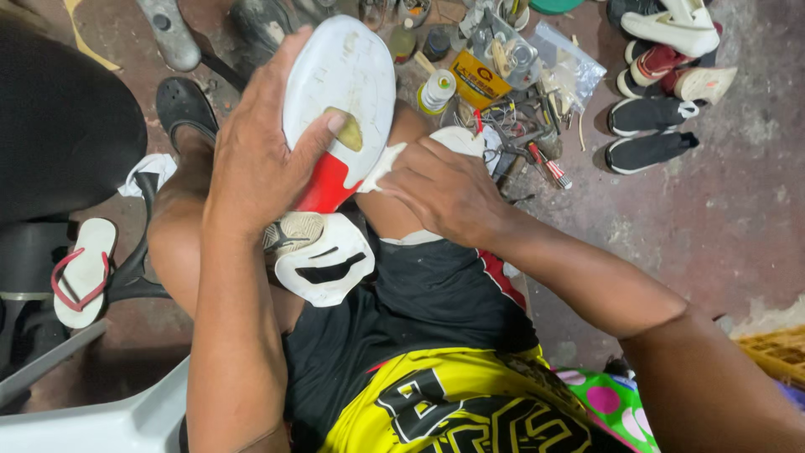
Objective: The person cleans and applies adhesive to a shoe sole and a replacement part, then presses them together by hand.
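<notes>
flip-flop [84, 273] on floor at left | left hand [256, 151] wrapped round white shoe sole [340, 80], thumb pressing to steady it over the knees | right hand [444, 189] pinching white scrap [381, 165] at the sole's edge, fingers closed | tool clutter [511, 92], sneakers [650, 126] on floor right

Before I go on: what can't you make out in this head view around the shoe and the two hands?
- Upper of the white-soled shoe: hidden behind its own sole and the left hand.
- White strip pinched by the right hand: its far end is covered by the fingers.
- Tools in the pile: too small and tangled to tell apart.
- Yellow crate: cut off by the right edge.
</notes>
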